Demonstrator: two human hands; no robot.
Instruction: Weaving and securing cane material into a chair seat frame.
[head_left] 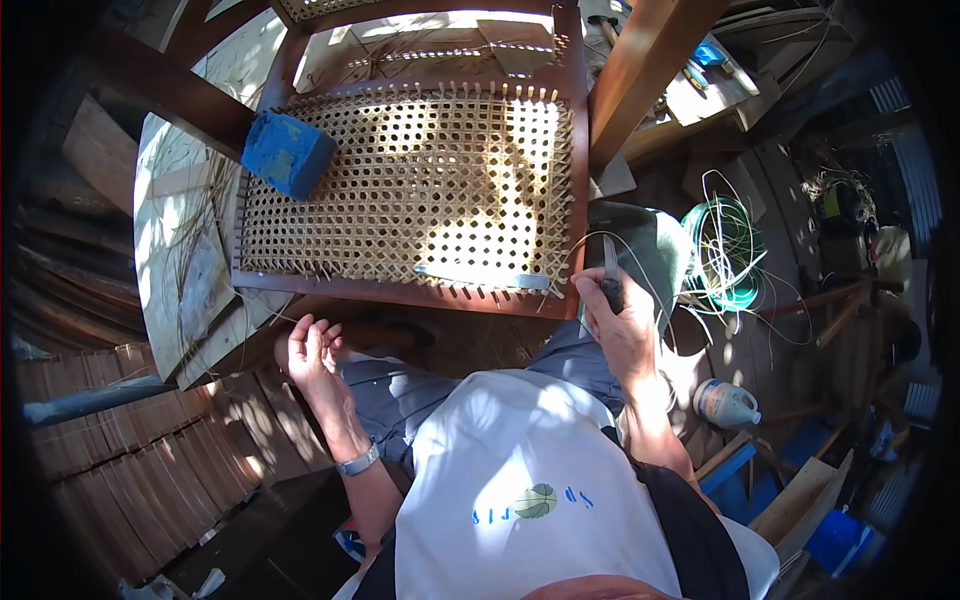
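A wooden chair frame (505, 307) has a woven cane seat (400, 200), with many pegs along its edges. A blue block (288, 152) rests on the seat's upper left, and a flat pale strip (490, 280) lies along its lower edge. My right hand (625, 325) is closed on a dark-handled knife (611, 255), blade upward, beside the seat's right edge; a loose cane strand arches around it. My left hand (312, 355) is below the seat's lower left, palm upward with loosely curled, separated fingers, near a thin dangling strand.
A wooden worktop (180, 190) is beneath the chair. At right lie a coil of cane and green material (735, 280), a plastic jug (725, 400) and a blue bucket (838, 540). Stacked reddish pieces (130, 450) fill the lower left. More tools (700, 75) sit at upper right.
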